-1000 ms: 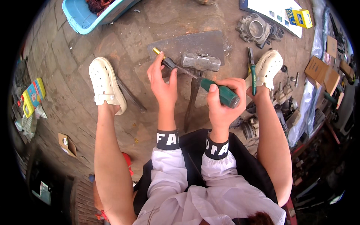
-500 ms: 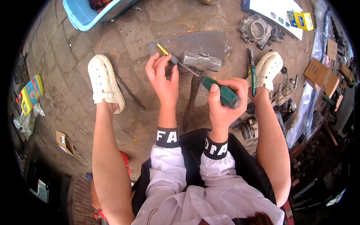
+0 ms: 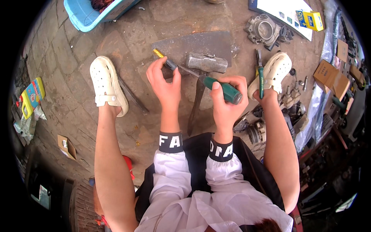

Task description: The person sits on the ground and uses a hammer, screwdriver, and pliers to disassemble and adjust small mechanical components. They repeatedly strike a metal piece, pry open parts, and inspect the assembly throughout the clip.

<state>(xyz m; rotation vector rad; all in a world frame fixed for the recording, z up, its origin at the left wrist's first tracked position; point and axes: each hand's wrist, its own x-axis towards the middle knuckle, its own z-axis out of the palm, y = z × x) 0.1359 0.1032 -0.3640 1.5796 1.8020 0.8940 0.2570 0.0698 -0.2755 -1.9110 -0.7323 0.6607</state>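
Observation:
Between the thumb and fingers of my left hand point(image 3: 165, 87) is a small cylindrical part point(image 3: 170, 63) with a shiny gold-coloured end and a dark grey end. My right hand point(image 3: 228, 108) is wrapped round the green handle of a screwdriver point(image 3: 221, 89). Its thin shaft points up and left, and the tip meets the dark end of the part; whether it sits inside cannot be told. Just beyond the shaft lies a sledgehammer point(image 3: 207, 62), its handle running back toward me. Under the hammer head and beyond my left hand is a flat dark metal plate point(image 3: 185, 43).
Green-handled pliers point(image 3: 261, 81) lie by my right shoe, and a metal bar point(image 3: 133, 96) by the left one. Farther right are a round metal casting point(image 3: 264, 31), a yellow box point(image 3: 311, 21) and several greasy machine parts. A blue tub point(image 3: 83, 19) stands far left.
Both hands have shifted slightly left, carrying the cylindrical part and the screwdriver with them. My left fingers have closed in more around the part. The hammer and plate stay put.

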